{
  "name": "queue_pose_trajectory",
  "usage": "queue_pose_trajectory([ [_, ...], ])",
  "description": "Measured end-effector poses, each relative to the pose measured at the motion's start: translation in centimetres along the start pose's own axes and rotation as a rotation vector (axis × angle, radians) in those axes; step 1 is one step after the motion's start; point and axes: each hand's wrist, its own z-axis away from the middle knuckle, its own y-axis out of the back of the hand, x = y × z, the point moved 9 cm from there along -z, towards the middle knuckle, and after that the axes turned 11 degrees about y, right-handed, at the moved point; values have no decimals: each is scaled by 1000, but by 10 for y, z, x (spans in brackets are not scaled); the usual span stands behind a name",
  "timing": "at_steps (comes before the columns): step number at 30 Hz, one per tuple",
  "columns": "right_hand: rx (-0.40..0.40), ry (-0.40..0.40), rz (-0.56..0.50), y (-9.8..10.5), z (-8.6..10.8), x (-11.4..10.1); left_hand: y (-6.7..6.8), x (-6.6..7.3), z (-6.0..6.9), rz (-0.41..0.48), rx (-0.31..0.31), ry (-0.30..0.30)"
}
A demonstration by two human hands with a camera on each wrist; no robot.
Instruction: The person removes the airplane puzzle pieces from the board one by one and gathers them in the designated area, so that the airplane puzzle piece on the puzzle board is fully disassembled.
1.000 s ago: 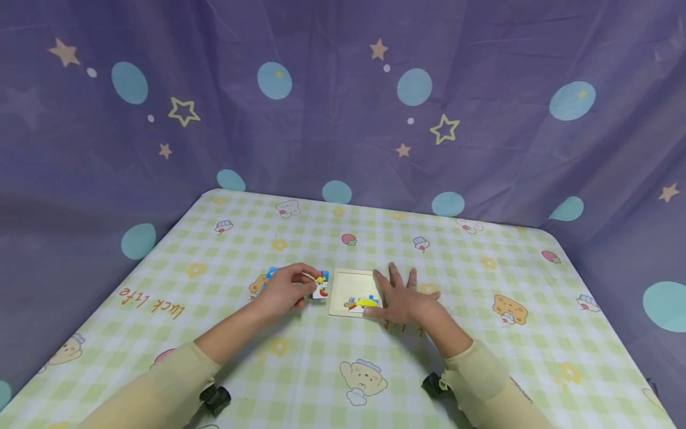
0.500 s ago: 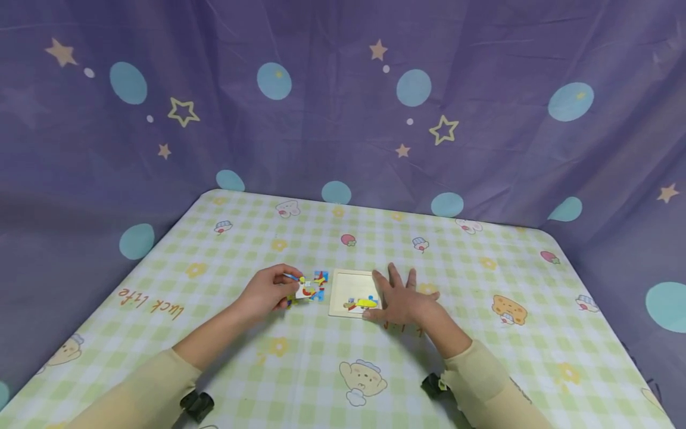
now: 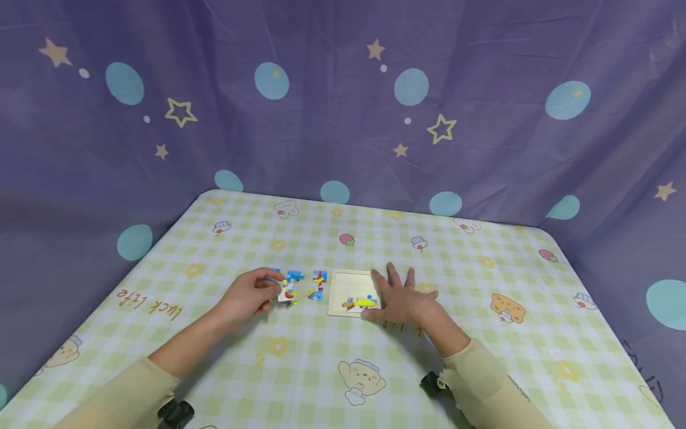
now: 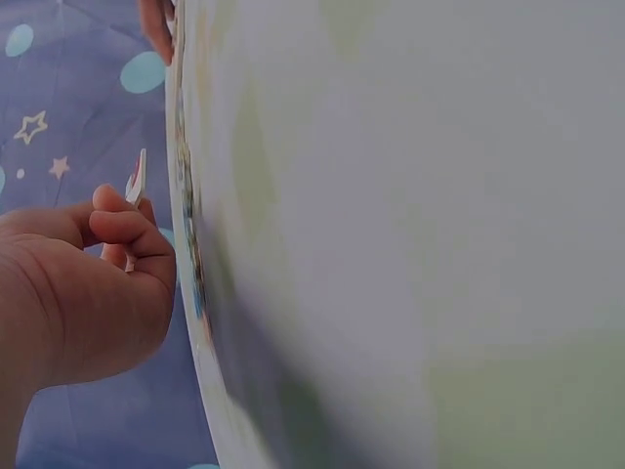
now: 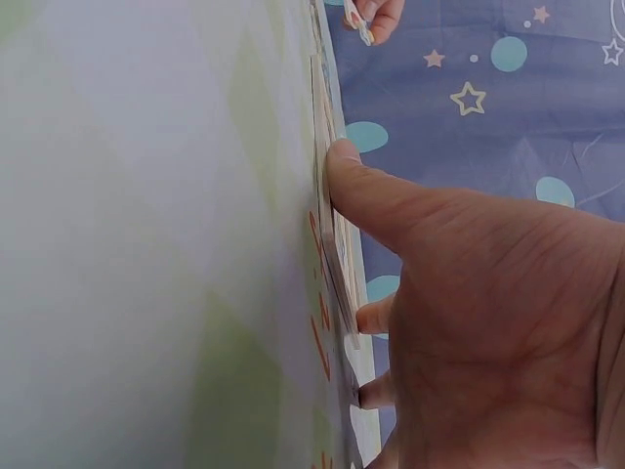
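Note:
My left hand (image 3: pixel 248 296) pinches a white puzzle piece (image 3: pixel 286 292) with red and yellow print between thumb and fingers. In the left wrist view this piece (image 4: pixel 138 176) stands edge-on, raised off the table. Below and beside it lie several loose blue puzzle pieces (image 3: pixel 315 294), some partly hidden by the hand. To their right is a shallow wooden puzzle tray (image 3: pixel 333 298), with yellow and red pieces (image 3: pixel 364 302) fitted along its near side. My right hand (image 3: pixel 403 298) rests on the tray's right edge, fingers spread; its thumb (image 5: pixel 366 186) touches the near rim.
A table with a green-checked, cartoon-printed cloth (image 3: pixel 354 339) lies under everything. Behind it hangs a purple curtain (image 3: pixel 332 137) with stars and blue dots. Small black devices (image 3: pixel 175 412) are strapped at both wrists.
My left hand has moved left, away from the tray, carrying the white puzzle piece over the loose ones, uncovering more of them. The right hand and tray have stayed put.

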Motion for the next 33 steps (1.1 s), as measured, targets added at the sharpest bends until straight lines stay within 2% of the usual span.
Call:
queue_pose_trajectory([
  [13,-9,-12,-19,-1,0,0,24,-15,11,-39,12,5],
  [19,-13,-12,-17,-1,1,0,34,-22,14,-95,31,23],
  [26,-7,-4,-27,0,0,-1,38,-30,17,-135,41,72],
  [33,-4,-3,-32,0,1,-1,37,-33,16,-155,19,85],
])
